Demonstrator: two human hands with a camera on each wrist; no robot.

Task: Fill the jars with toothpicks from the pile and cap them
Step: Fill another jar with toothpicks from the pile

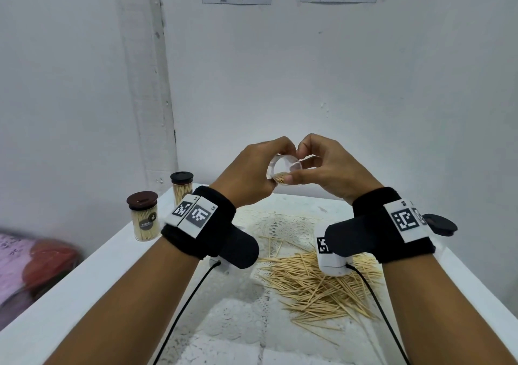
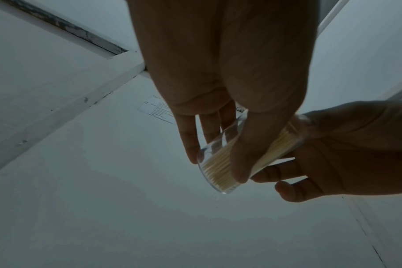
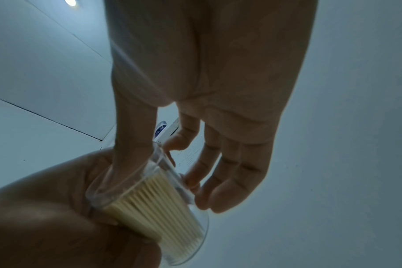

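Observation:
A clear jar (image 1: 286, 172) hangs tilted above the table, mouth toward me, with a layer of toothpicks lying along its lower side. My left hand (image 1: 252, 174) grips its body, thumb across the wall (image 2: 241, 154). At the jar's open end, my right hand (image 1: 316, 165) pinches the rim. In the right wrist view the thumb (image 3: 131, 154) sits at the mouth and the other fingers curl on the outside of the jar (image 3: 163, 199). The loose toothpick pile (image 1: 322, 286) lies on the table below my right wrist. A black cap (image 1: 441, 224) lies at the right.
Two capped jars full of toothpicks stand at the table's left edge, the nearer one (image 1: 143, 216) and one behind (image 1: 181, 188). A white lace mat (image 1: 283, 224) covers the table (image 1: 84, 275). The wall is close behind. Pink and red cloth (image 1: 33, 261) lies off to the left.

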